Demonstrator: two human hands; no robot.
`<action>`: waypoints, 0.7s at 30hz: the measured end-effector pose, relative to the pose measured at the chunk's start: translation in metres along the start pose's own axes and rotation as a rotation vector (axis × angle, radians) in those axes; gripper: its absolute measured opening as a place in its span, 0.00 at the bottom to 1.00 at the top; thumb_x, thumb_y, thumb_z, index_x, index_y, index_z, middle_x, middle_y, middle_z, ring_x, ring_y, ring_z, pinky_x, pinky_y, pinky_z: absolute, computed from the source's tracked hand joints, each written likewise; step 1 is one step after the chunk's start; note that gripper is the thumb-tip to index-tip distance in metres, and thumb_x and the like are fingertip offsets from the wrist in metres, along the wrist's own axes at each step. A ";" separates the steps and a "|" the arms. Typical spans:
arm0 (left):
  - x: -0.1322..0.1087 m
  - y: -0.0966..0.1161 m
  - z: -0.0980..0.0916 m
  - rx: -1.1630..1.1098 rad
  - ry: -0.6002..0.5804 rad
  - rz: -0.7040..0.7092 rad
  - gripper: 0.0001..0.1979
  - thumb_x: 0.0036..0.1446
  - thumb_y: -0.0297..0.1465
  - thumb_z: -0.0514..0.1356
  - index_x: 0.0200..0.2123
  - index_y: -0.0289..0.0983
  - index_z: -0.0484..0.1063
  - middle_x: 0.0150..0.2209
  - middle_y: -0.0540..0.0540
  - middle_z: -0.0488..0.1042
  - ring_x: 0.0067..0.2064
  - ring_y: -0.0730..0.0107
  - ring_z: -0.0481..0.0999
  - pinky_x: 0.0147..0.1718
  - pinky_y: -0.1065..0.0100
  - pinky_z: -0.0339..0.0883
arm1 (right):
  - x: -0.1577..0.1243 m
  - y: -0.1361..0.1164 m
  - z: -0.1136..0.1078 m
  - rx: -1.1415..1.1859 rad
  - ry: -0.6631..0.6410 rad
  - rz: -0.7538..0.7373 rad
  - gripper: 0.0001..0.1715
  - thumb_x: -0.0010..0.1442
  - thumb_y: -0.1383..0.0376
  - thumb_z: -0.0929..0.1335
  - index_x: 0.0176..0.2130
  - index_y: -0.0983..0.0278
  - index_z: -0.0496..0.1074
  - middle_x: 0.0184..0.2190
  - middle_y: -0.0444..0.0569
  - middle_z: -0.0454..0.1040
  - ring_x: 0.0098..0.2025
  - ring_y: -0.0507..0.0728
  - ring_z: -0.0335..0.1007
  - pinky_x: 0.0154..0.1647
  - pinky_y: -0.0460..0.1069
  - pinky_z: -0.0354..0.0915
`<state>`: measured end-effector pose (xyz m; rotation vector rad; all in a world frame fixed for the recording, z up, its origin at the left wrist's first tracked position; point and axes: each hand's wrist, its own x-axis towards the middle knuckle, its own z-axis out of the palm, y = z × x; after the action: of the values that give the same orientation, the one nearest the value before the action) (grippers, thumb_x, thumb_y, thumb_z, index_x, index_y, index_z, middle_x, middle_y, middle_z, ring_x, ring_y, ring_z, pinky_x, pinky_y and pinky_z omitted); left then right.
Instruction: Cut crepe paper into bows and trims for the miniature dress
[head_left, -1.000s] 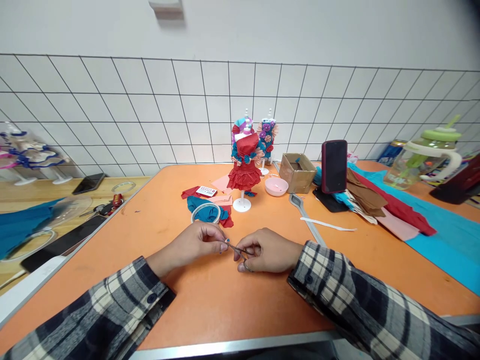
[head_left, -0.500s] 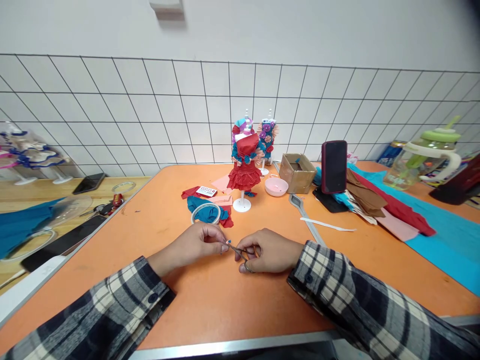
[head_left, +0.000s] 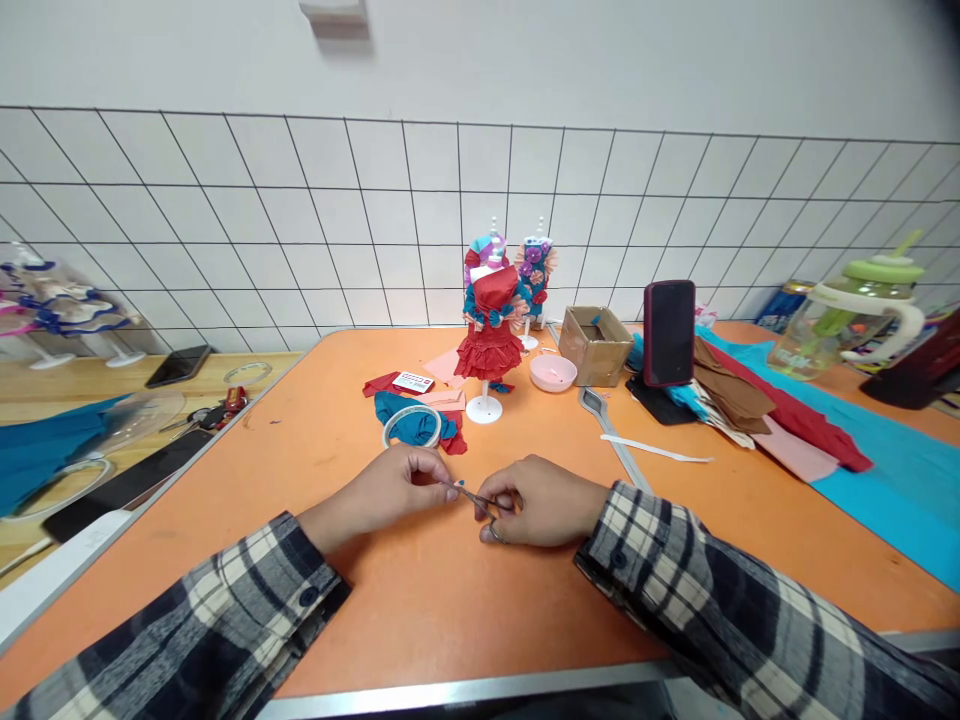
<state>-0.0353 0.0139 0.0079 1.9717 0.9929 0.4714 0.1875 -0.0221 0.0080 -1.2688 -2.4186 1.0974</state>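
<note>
My right hand (head_left: 541,500) rests on the orange table (head_left: 450,600) with its fingers through the loops of small metal scissors (head_left: 475,499). The blades point left toward my left hand (head_left: 394,487). That hand is closed in a pinch on a tiny blue scrap (head_left: 454,484) held at the blade tips. Both hands lie near the middle of the table, almost touching. Behind them stands a small mannequin in a red paper dress (head_left: 489,335) on a white stand.
A tape roll (head_left: 412,425) lies on blue and red paper scraps behind my left hand. Further back are a second dressed mannequin (head_left: 534,270), a pink bowl (head_left: 553,372), a cardboard box (head_left: 595,344), an upright phone (head_left: 667,332), stacked paper sheets (head_left: 787,425), and a green-lidded jug (head_left: 855,318).
Almost nothing has moved; the scissors and my right fingers shifted slightly at the blue scrap.
</note>
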 end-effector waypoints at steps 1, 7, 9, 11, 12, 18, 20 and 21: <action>0.000 0.000 0.001 -0.002 0.004 -0.002 0.10 0.49 0.35 0.62 0.24 0.33 0.75 0.27 0.46 0.77 0.30 0.70 0.72 0.32 0.70 0.66 | 0.000 -0.001 0.000 -0.015 0.002 -0.005 0.17 0.51 0.55 0.70 0.38 0.63 0.75 0.22 0.39 0.67 0.24 0.48 0.59 0.26 0.44 0.52; 0.001 -0.001 0.004 0.002 0.043 -0.017 0.08 0.47 0.33 0.63 0.24 0.34 0.75 0.26 0.48 0.77 0.29 0.71 0.72 0.31 0.71 0.66 | 0.001 -0.003 0.000 -0.060 -0.004 0.003 0.17 0.51 0.52 0.70 0.36 0.62 0.74 0.23 0.39 0.67 0.25 0.48 0.60 0.27 0.44 0.52; 0.000 0.000 0.004 0.004 0.040 -0.021 0.09 0.47 0.35 0.63 0.24 0.34 0.75 0.27 0.47 0.77 0.30 0.70 0.73 0.32 0.70 0.66 | 0.001 -0.003 0.000 -0.077 0.011 0.011 0.17 0.52 0.52 0.70 0.36 0.61 0.74 0.23 0.40 0.68 0.25 0.48 0.60 0.27 0.44 0.52; 0.000 0.001 0.004 0.012 0.044 -0.020 0.11 0.48 0.37 0.63 0.23 0.34 0.74 0.27 0.47 0.76 0.30 0.70 0.72 0.31 0.70 0.66 | 0.001 -0.002 0.000 -0.092 0.031 0.017 0.16 0.51 0.53 0.70 0.36 0.62 0.74 0.23 0.40 0.68 0.25 0.48 0.61 0.27 0.44 0.52; 0.000 0.002 0.003 0.017 0.047 -0.019 0.11 0.49 0.37 0.63 0.23 0.34 0.74 0.26 0.47 0.76 0.30 0.70 0.72 0.31 0.70 0.65 | 0.001 -0.002 0.001 -0.096 0.039 0.020 0.16 0.52 0.53 0.70 0.35 0.62 0.74 0.23 0.40 0.68 0.25 0.48 0.61 0.26 0.44 0.52; 0.001 0.000 0.003 0.038 0.054 -0.029 0.12 0.48 0.38 0.63 0.23 0.34 0.74 0.25 0.48 0.74 0.28 0.70 0.70 0.29 0.70 0.64 | 0.001 0.000 0.000 -0.064 0.020 0.020 0.13 0.52 0.56 0.70 0.35 0.63 0.76 0.19 0.39 0.65 0.23 0.48 0.58 0.25 0.44 0.50; 0.001 -0.002 0.003 0.029 0.054 -0.031 0.13 0.49 0.38 0.63 0.22 0.34 0.74 0.24 0.48 0.74 0.29 0.70 0.70 0.30 0.70 0.64 | 0.001 0.001 -0.001 -0.042 0.012 0.023 0.12 0.53 0.58 0.70 0.36 0.63 0.77 0.20 0.39 0.66 0.23 0.48 0.59 0.25 0.44 0.50; 0.001 -0.003 0.003 0.019 0.051 -0.031 0.13 0.49 0.38 0.63 0.22 0.34 0.74 0.24 0.48 0.74 0.29 0.70 0.70 0.30 0.70 0.64 | 0.001 0.002 -0.001 -0.031 0.009 0.023 0.12 0.53 0.59 0.70 0.36 0.63 0.77 0.20 0.39 0.67 0.23 0.48 0.59 0.25 0.44 0.51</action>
<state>-0.0342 0.0145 0.0041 1.9666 1.0626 0.4990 0.1884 -0.0206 0.0070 -1.3116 -2.4295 1.0616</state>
